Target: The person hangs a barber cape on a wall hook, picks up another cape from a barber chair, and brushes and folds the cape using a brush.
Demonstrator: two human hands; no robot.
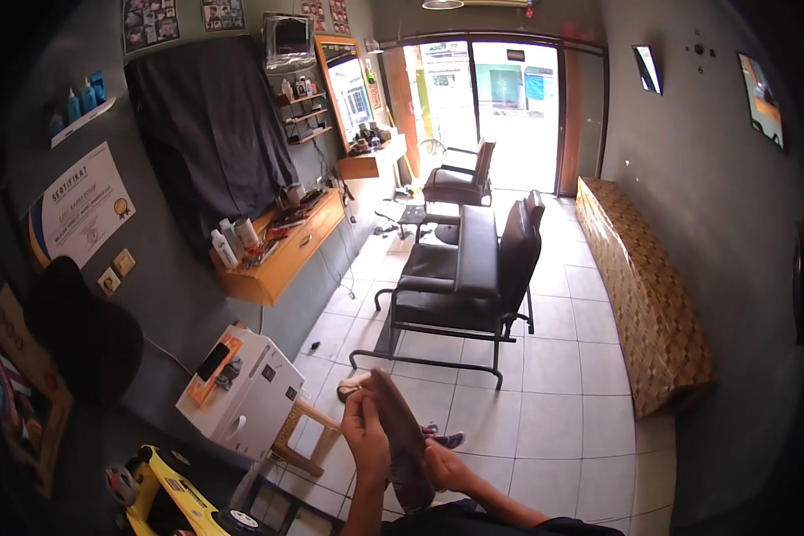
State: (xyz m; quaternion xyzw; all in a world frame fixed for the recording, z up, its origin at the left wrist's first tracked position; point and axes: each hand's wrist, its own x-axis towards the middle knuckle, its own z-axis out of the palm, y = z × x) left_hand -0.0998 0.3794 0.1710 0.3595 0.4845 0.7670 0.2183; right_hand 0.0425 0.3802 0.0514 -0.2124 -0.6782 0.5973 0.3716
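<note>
A long, limp, dark brown strip of cloth-like or leather-like material (397, 420) hangs slantwise in front of my body. What kind of item it is, I cannot tell. My left hand (366, 435) pinches its left edge near the upper end, fingers closed. Lower down, my right hand (444, 465) grips the opposite edge between thumb and fingers. The strip's bottom end hangs below both hands, near my dark clothing. Behind it, shoes (444, 436) show partly on the tiled floor.
Black barber chairs (447, 277) stand ahead. At left are a wooden wall counter (281, 255) with bottles and tools, a white cabinet (241, 393), a wooden stool (286, 442) and a yellow toy car (174, 491). A long patterned bench (639, 299) lines the right wall.
</note>
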